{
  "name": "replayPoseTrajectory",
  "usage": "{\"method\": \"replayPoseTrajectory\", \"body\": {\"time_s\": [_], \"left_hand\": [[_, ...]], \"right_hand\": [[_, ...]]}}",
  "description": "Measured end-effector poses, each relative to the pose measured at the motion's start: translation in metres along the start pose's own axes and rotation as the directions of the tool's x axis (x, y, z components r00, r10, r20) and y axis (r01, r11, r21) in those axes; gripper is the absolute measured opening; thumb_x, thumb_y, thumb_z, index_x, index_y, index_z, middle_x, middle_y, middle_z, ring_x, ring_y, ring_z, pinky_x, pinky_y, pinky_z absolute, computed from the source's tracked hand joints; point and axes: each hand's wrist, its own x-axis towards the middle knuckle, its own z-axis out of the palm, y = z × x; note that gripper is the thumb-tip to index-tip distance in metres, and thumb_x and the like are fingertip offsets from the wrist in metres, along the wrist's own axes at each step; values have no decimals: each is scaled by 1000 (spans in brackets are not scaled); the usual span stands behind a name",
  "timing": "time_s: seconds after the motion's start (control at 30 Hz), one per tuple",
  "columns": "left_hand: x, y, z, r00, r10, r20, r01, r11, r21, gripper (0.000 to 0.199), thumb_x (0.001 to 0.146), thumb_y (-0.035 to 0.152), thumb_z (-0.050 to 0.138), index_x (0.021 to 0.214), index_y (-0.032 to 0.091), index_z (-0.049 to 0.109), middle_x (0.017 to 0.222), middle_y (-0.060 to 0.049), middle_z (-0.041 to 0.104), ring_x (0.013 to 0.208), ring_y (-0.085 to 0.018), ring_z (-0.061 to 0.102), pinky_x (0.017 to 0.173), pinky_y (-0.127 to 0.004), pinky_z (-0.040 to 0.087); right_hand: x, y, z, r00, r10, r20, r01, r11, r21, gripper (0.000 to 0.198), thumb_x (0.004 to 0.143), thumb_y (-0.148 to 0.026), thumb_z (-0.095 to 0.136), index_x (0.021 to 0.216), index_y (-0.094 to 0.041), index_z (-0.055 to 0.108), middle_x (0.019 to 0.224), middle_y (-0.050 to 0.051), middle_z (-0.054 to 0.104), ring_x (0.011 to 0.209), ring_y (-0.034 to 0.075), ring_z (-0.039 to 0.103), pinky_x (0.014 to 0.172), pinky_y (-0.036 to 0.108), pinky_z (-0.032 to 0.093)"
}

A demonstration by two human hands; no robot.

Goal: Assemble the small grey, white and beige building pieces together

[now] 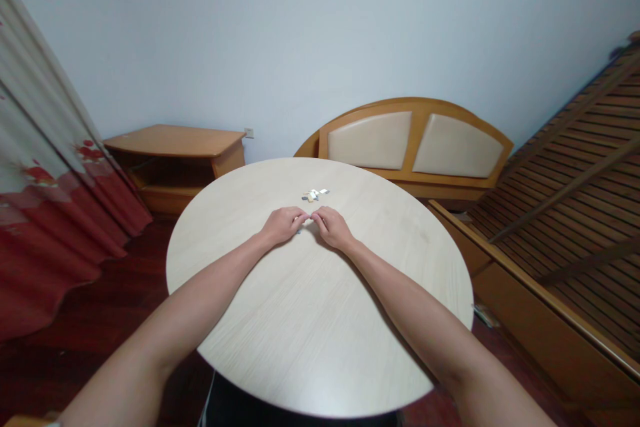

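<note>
Over the middle of the round table [320, 320] my left hand [285, 223] and my right hand [332, 225] meet at the fingertips. Both are closed in a pinch, and whatever lies between the fingers is too small or too hidden to name. Just beyond them is a loose cluster of small flat pieces [313, 195], white, tan and dark grey. A small bluish-grey piece [299, 232] shows on the table by my left hand, partly covered by it.
A wooden cabinet [175, 137] stands behind the table at left, near a red and cream curtain [55, 193]. At the back is a padded headboard [370, 140]. A slatted bed frame [565, 213] leans at right, with a wooden rail [525, 287] close to the table's edge.
</note>
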Motion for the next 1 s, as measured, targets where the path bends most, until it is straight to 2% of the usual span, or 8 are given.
{"method": "replayPoseTrajectory", "body": {"time_s": [0.23, 0.33, 0.47, 0.67, 0.83, 1.0], "left_hand": [[0, 2, -3, 1000, -8, -18, 8, 999, -34, 32, 97, 41, 53, 99, 21, 77, 98, -6, 78, 83, -19, 68, 80, -29, 49], [1, -3, -8, 997, -51, -55, 46, 995, -91, 35, 96, 45, 53, 99, 20, 77, 100, -5, 78, 81, -18, 66, 78, -29, 49], [2, -15, -11, 981, -150, -121, 137, 984, -115, 43, 101, 42, 41, 95, 19, 76, 97, -6, 78, 89, -20, 68, 81, -29, 50], [3, -22, -6, 978, -181, -107, 177, 983, -47, 39, 99, 41, 43, 96, 20, 76, 98, -7, 77, 90, -21, 68, 78, -29, 49], [3, -18, -3, 989, -133, -61, 134, 991, 13, 36, 100, 37, 43, 97, 20, 75, 101, -8, 76, 91, -21, 67, 79, -30, 48], [4, -21, -1, 992, -122, -34, 124, 991, 59, 36, 101, 36, 42, 99, 18, 74, 105, -10, 75, 100, -24, 65, 87, -34, 48]], "right_hand": [[1, -3, -2, 999, 6, -51, -4, 999, 35, 30, 103, -34, 47, 90, -19, 70, 87, 8, 68, 84, 21, 59, 80, 34, 44], [1, -9, -4, 998, -4, -56, 8, 998, 62, 23, 101, -31, 51, 90, -20, 69, 86, 7, 69, 83, 21, 60, 80, 34, 45], [1, -19, -4, 997, -76, 33, 72, 994, 87, 14, 95, -27, 59, 91, -20, 70, 90, 8, 70, 85, 22, 62, 82, 35, 46], [1, -32, 0, 965, -155, 210, 160, 987, -8, 9, 89, -28, 67, 89, -21, 73, 92, 8, 71, 89, 23, 61, 81, 35, 45], [0, -31, 3, 962, -150, 230, 160, 987, -28, 7, 86, -27, 71, 87, -21, 73, 89, 8, 70, 88, 24, 61, 80, 35, 44], [0, -32, 4, 966, -118, 231, 131, 990, -44, 8, 85, -28, 74, 86, -20, 74, 88, 7, 69, 87, 23, 61, 79, 34, 43]]}}
